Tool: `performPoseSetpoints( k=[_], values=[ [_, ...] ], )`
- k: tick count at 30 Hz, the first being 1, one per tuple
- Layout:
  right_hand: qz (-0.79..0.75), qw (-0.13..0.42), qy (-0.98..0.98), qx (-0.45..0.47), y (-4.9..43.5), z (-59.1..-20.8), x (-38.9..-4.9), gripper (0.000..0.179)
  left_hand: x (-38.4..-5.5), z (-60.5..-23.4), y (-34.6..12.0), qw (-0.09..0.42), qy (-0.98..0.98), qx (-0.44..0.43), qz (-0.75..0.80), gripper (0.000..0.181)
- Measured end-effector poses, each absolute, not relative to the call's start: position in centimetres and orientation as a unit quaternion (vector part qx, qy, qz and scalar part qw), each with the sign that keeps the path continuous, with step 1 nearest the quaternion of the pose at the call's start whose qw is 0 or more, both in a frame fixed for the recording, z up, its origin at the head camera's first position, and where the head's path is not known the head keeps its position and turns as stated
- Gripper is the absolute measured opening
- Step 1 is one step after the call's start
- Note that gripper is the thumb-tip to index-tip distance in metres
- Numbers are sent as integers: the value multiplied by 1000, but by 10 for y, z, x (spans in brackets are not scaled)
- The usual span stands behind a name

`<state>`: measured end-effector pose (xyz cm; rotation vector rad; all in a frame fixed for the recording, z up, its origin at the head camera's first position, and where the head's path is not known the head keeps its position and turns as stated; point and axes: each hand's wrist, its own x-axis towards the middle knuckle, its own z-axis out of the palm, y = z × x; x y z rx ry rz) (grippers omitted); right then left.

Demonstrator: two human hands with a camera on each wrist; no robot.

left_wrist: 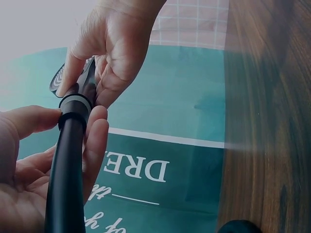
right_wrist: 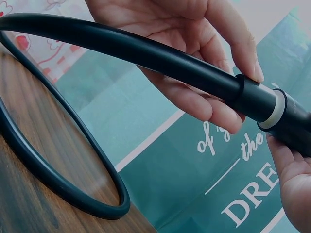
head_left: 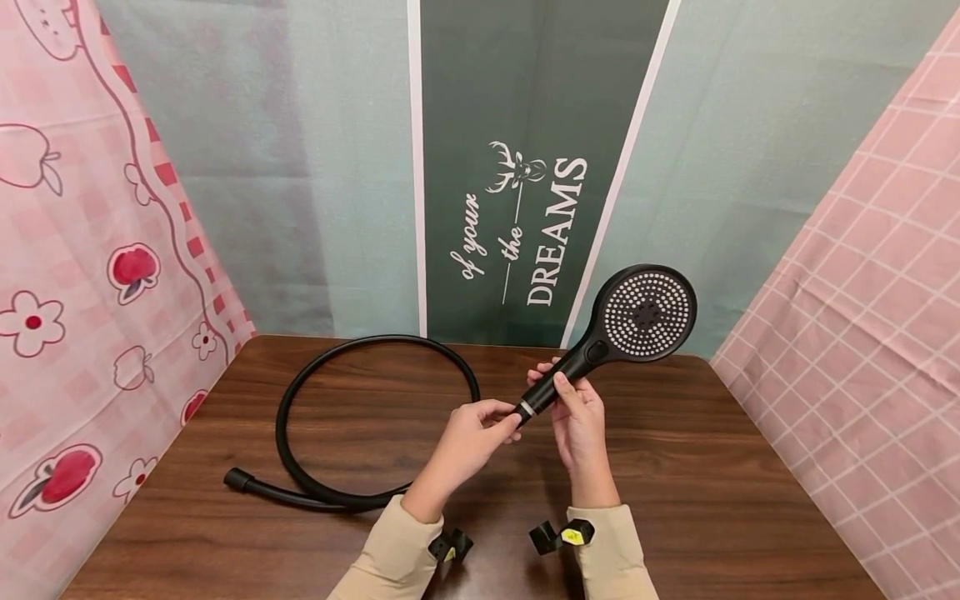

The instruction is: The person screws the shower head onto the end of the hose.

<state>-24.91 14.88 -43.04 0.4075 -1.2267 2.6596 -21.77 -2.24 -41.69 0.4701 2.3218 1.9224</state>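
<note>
A black shower head [head_left: 579,360] with a round face of pale nozzles is held tilted above the table, its face up and to the right. My right hand [head_left: 581,425] grips its handle, thumb on top. At the handle's lower end, my left hand [head_left: 468,442] pinches the connector [right_wrist: 257,99] of a black hose [left_wrist: 68,174] between thumb and fingers. A whitish ring [right_wrist: 275,110] shows between connector and handle; whether the thread is engaged I cannot tell. From the left hand the hose loops over the table, its other end fitting [head_left: 237,478] lying at the left.
The brown wooden table [head_left: 675,500] lies under both hands. Behind it hangs a green cloth [head_left: 360,208] with white lettering. Pink patterned cloths [head_left: 862,275] stand along both sides. Each sleeve carries a small black wrist device [head_left: 573,533].
</note>
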Motion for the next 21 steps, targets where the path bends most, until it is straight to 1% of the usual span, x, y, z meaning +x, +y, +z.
performPoseSetpoints(
  k=[10, 21],
  values=[
    [897, 93, -406, 148, 149, -429, -249, 19, -219, -416, -24, 57, 759, 159, 628, 35],
    [897, 87, -400, 165, 150, -432, -249, 21, -217, -416, -23, 44, 761, 166, 625, 31]
  ],
)
